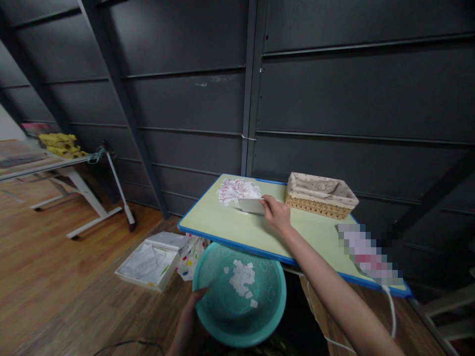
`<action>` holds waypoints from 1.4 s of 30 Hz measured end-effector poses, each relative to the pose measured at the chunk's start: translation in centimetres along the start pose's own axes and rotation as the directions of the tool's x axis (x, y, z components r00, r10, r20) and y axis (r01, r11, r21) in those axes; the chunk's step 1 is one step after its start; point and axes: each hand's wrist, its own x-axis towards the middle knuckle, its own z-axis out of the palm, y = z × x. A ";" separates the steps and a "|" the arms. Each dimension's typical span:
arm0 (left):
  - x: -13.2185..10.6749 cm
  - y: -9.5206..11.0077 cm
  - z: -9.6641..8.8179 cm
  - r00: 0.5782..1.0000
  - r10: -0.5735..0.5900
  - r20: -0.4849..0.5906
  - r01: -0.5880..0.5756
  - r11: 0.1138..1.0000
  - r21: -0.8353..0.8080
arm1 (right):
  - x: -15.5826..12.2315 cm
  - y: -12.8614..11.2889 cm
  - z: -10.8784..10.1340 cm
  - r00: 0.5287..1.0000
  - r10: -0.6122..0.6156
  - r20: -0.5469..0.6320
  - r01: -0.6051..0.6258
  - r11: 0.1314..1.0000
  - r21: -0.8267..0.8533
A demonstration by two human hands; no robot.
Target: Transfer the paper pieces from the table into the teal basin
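My left hand (196,302) grips the near-left rim of a teal plastic basin (260,316), held below the front edge of the table. Several small white paper scraps (242,280) lie inside the basin. My right hand (276,213) reaches over the pale green table (230,222) and pinches a white card (251,205) that stands on edge on the tabletop. Just beyond the card lies a pile of white and pink paper scraps (237,190) near the table's far left corner.
A lined wicker basket (319,195) sits at the back right of the table. A blurred flat item (369,254) with a white cord lies at the right. On the wooden floor are an open white box (150,261) and a spotted bag (191,257). A white table (55,165) stands far left.
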 end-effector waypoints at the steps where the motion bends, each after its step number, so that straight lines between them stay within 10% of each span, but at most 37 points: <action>1: 0.1 0.1 -0.1 1.000 0.000 -0.011 0.000 1.000 -0.005 | 0.0 0.0 0.0 1.000 -0.004 0.016 0.004 1.000 -0.002; 42: 0.5 -0.3 -0.7 0.998 0.047 0.031 -0.046 0.998 -0.043 | 1.3 1.0 -1.4 0.963 0.270 0.011 -0.268 0.948 0.173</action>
